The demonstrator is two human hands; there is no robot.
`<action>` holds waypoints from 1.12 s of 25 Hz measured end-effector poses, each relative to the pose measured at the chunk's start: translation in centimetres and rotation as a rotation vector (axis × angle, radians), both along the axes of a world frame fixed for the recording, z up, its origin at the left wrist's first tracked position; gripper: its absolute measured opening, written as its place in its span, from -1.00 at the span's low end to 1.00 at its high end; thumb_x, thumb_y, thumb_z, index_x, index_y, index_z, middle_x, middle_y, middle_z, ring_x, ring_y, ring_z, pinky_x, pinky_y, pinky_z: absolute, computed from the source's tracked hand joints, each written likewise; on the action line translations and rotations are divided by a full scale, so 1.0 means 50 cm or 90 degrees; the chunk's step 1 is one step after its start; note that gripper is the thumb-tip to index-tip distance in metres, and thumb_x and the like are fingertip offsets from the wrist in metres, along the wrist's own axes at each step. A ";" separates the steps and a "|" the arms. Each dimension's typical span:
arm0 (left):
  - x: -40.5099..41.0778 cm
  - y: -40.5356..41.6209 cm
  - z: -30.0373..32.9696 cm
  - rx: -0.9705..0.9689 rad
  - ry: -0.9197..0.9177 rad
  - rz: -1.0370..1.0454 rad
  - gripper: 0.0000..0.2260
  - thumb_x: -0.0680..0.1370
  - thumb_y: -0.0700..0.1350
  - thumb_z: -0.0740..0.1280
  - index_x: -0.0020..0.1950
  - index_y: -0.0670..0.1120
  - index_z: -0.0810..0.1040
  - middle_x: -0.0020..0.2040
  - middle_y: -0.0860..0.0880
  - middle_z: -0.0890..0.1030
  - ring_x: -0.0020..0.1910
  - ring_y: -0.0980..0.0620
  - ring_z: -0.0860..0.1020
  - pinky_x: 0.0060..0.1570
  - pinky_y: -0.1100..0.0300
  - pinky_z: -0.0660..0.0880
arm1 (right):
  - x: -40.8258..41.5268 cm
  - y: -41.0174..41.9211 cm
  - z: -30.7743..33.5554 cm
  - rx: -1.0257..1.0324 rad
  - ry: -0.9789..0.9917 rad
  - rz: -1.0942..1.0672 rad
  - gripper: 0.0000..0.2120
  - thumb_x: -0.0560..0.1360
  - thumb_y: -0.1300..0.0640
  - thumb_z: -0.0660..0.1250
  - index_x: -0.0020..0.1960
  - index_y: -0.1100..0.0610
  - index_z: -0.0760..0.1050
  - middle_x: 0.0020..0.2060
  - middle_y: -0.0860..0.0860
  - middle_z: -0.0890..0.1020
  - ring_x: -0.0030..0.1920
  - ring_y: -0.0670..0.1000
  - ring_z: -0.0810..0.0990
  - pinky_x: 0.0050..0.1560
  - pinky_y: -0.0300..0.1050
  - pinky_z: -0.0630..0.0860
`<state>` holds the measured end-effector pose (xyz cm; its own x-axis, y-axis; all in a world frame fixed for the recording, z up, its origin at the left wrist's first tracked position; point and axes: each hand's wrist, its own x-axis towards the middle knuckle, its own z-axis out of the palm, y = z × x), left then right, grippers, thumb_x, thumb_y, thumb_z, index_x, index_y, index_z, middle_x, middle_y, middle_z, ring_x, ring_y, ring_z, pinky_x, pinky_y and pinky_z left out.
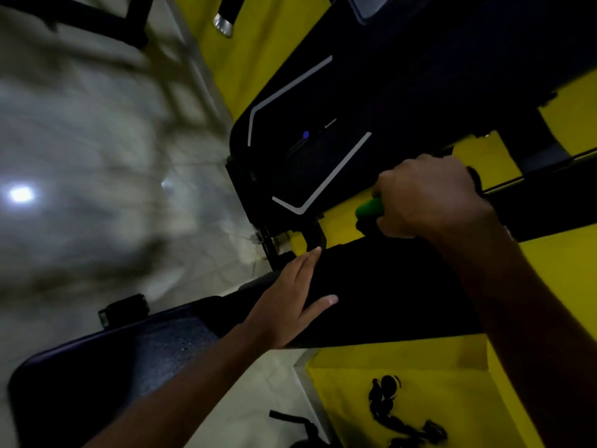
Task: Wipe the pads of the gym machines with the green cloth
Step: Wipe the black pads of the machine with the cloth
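Observation:
My right hand (426,197) grips the green cloth (370,208), of which only a small bright fold shows at the fingers, at the far edge of a black pad (387,292). My left hand (290,305) rests flat on the near left part of that same pad, fingers straight. Beyond the pad stands a second black pad (310,163) with grey stripe trim. The view is tilted and dim.
Yellow machine frame parts (403,367) run under and behind the pads. A dark padded seat (113,360) lies at the lower left. Pale tiled floor (97,156) spreads to the left, blurred. A black strap or cable (397,412) lies on the yellow part below.

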<state>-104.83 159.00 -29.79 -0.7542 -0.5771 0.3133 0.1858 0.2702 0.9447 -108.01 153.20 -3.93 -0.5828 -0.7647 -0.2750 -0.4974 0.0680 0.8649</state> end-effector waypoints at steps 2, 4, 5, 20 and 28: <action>-0.003 -0.001 -0.009 0.020 0.002 0.004 -0.30 0.55 0.24 0.18 0.56 -0.03 0.01 0.52 0.00 0.15 0.49 0.13 0.14 0.41 0.23 0.20 | 0.003 -0.011 0.010 -0.059 0.011 -0.032 -0.65 0.47 -0.09 0.30 0.21 0.01 0.49 -0.05 0.08 0.49 0.11 0.16 0.50 -0.12 -0.07 0.28; -0.007 -0.003 -0.021 0.023 0.005 0.020 -0.28 0.52 0.30 0.16 0.56 -0.01 0.02 0.51 0.00 0.18 0.48 0.11 0.16 0.39 0.24 0.19 | 0.009 -0.011 -0.023 -0.038 0.029 0.004 -0.69 0.49 -0.07 0.28 0.17 0.04 0.51 0.02 0.09 0.55 0.13 0.18 0.51 -0.08 -0.03 0.31; -0.009 0.000 -0.024 0.020 0.001 0.021 -0.27 0.51 0.32 0.14 0.55 -0.01 0.03 0.50 0.01 0.18 0.48 0.11 0.17 0.37 0.25 0.17 | 0.011 -0.004 -0.053 -0.002 0.021 0.020 -0.70 0.51 -0.05 0.27 0.17 0.05 0.51 0.08 0.09 0.56 0.15 0.18 0.49 -0.04 -0.02 0.33; 0.040 -0.012 -0.160 0.022 -0.054 0.079 -0.33 0.54 0.27 0.07 0.53 -0.11 0.14 0.48 -0.04 0.24 0.45 0.09 0.20 0.37 0.25 0.19 | -0.004 -0.063 -0.088 0.077 -0.083 -0.206 -0.49 0.42 -0.13 0.35 0.34 -0.09 0.40 0.16 0.06 0.54 0.14 0.12 0.53 -0.03 -0.09 0.42; 0.141 0.001 -0.261 -0.044 -0.169 0.106 -0.32 0.53 0.23 0.07 0.51 -0.18 0.19 0.47 -0.12 0.30 0.44 -0.01 0.28 0.41 0.20 0.13 | -0.043 -0.072 -0.201 0.131 -0.139 -0.206 -0.43 0.35 -0.24 0.42 0.31 -0.10 0.45 0.16 0.04 0.57 0.16 0.12 0.53 0.15 0.00 0.48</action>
